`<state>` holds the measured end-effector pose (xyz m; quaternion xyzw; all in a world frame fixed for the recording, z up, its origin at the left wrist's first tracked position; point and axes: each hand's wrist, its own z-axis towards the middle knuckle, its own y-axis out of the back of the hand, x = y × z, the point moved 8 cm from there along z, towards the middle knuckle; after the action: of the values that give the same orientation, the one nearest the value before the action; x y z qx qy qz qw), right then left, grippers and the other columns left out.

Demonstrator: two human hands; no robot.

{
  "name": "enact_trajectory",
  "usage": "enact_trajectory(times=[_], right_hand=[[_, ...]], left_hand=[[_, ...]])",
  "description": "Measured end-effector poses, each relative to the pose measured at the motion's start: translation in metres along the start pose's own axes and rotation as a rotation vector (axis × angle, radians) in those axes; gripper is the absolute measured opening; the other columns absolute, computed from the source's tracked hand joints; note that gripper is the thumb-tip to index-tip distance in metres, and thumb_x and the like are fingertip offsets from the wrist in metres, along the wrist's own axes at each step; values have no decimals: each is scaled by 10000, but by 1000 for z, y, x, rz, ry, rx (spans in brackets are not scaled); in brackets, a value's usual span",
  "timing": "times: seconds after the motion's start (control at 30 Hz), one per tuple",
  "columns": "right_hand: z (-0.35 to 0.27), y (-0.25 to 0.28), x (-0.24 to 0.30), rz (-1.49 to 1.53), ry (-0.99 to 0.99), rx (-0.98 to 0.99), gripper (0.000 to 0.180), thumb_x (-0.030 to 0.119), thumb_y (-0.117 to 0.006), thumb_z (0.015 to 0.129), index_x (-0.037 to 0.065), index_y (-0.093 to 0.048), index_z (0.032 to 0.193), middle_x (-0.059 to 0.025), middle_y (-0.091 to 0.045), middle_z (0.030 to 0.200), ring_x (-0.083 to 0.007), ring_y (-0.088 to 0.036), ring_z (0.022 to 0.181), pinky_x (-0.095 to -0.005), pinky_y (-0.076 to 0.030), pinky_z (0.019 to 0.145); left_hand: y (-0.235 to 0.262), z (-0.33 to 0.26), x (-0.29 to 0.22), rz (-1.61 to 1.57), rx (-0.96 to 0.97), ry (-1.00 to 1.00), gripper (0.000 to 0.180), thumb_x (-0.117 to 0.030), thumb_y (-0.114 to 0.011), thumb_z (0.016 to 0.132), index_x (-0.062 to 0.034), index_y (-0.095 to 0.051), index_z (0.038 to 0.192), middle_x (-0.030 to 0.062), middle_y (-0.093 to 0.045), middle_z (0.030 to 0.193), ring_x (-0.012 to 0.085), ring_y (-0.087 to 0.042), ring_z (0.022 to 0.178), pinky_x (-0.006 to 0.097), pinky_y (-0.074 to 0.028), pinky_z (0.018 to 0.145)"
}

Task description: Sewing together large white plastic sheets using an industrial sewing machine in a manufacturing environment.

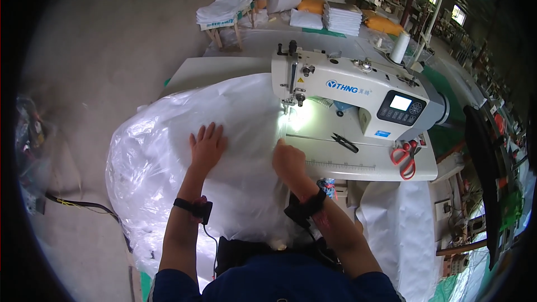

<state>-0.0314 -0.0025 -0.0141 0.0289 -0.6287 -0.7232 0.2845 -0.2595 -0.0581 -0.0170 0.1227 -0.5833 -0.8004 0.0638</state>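
Observation:
A large white plastic sheet (151,151), shiny and wrinkled, spreads over the left of the sewing table and hangs down toward my lap. My left hand (207,146) lies flat on it, fingers spread. At the sheet's right edge, just below the needle, my right hand (289,159) is closed with the fingers pinched on that edge. The white sewing machine (341,86) stands beyond my right hand, its lamp lighting the needle area. The sheet's edge runs up to the presser foot (287,107); whether the foot is down on it is too small to tell.
Black thread snips (345,142) and red-handled scissors (404,159) lie on the table (327,155) right of my right hand. A thread cone (399,47) stands behind the machine. White material (397,229) hangs below the table at right. Folded white stacks (342,18) sit at the back.

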Motion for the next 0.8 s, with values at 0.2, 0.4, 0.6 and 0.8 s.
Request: enact_trajectory(times=[0.2,0.4,0.6,0.8], right_hand=[[30,0,-6,-121,-18,-61,197,78,-488,814,-9,-575,967,-121,-657,726,-242,-666,642,-337,-519,544],[66,-11,-19,-108,5,-56,171,101,-470,839,1,-570,936,-124,-655,766,-265,-664,673,-361,-514,559],[40,10,-26,307,-117,-115,274,163,-567,795,-3,-552,1012,-155,-642,743,-271,-652,657,-380,-507,563],[-135,-58,-43,1664,-670,765,357,284,-511,910,14,-530,1142,-127,-617,884,-197,-630,724,-302,-526,524]], left_hand=[[-12,35,-3,-5,37,20,474,-421,-393,920,-200,-423,1338,64,-355,1423,316,-271,1333,597,-145,1049],[-27,72,-4,1,36,15,477,-409,-365,929,-185,-403,1349,76,-329,1438,319,-247,1344,595,-137,1054],[-22,99,-6,-36,69,16,478,-420,-392,922,-178,-423,1333,70,-313,1446,315,-240,1346,591,-140,1057],[25,-6,0,-72,-78,-63,459,-427,-481,892,-184,-485,1282,86,-361,1410,328,-270,1328,615,-173,1030]])
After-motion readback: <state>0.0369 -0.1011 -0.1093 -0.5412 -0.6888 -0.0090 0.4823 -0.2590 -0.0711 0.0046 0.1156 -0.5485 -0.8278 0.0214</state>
